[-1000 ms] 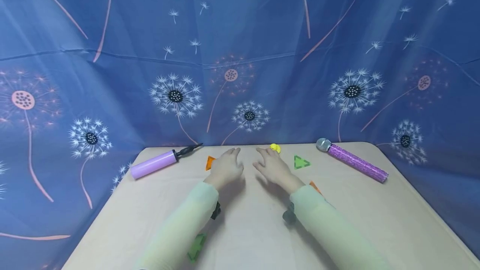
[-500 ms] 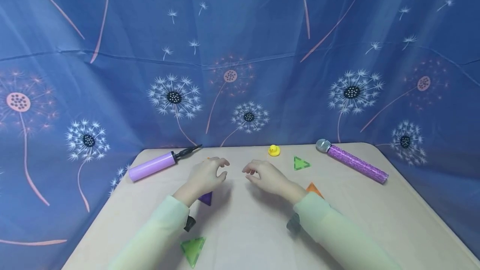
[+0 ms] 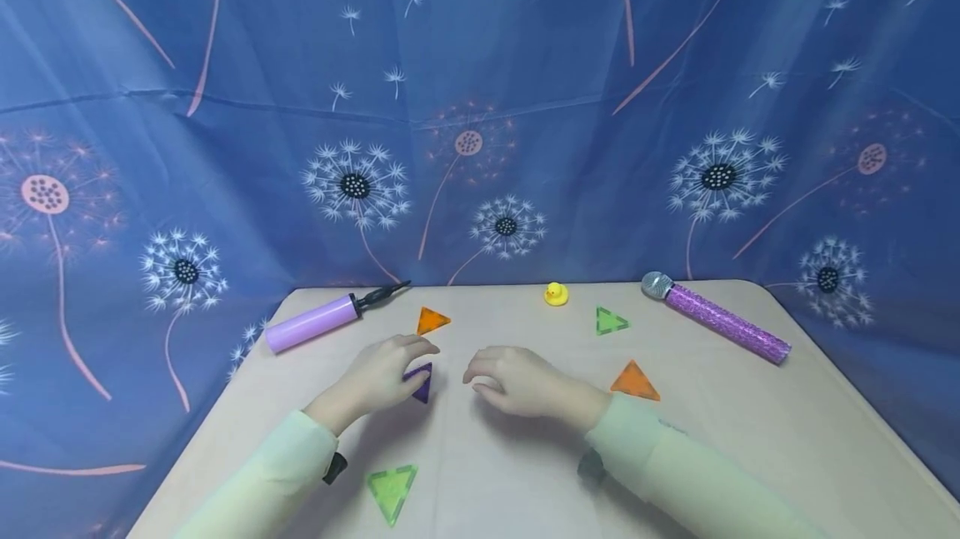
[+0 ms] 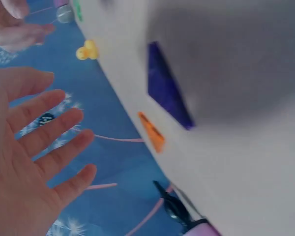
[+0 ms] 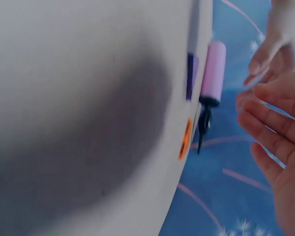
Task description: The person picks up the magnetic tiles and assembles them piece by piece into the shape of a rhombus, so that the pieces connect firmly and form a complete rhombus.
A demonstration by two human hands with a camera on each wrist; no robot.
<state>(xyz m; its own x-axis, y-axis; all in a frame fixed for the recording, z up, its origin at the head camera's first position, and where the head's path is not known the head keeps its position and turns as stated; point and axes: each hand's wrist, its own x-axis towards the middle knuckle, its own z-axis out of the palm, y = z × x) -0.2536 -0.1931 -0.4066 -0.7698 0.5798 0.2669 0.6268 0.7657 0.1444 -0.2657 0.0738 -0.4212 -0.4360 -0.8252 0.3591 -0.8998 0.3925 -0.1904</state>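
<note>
In the head view my left hand (image 3: pixel 375 376) hovers over the table, fingers spread and holding nothing, partly covering a purple triangle tile (image 3: pixel 423 387). The left wrist view shows the same palm (image 4: pixel 29 147) with its fingers apart, and the purple tile (image 4: pixel 166 87) lying off to the side. Facing it across a small gap is my right hand (image 3: pixel 517 381), also above the table with loosely bent fingers and nothing between them. An orange triangle tile (image 3: pixel 432 321) lies beyond the left hand. Another orange triangle (image 3: pixel 635 381) rests by the right wrist.
A green triangle tile (image 3: pixel 392 491) lies near the front, and a second green triangle (image 3: pixel 611 321) at the back right. Along the back stand a purple hand pump (image 3: pixel 315 324), a yellow rubber duck (image 3: pixel 556 295) and a glittery purple microphone (image 3: pixel 723 321). A blue curtain (image 3: pixel 525 106) hangs behind.
Both hands have drawn back toward the body, the left also moving leftward. The purple tile, the left orange tile and the duck have come into fuller view. The tiles stay in place.
</note>
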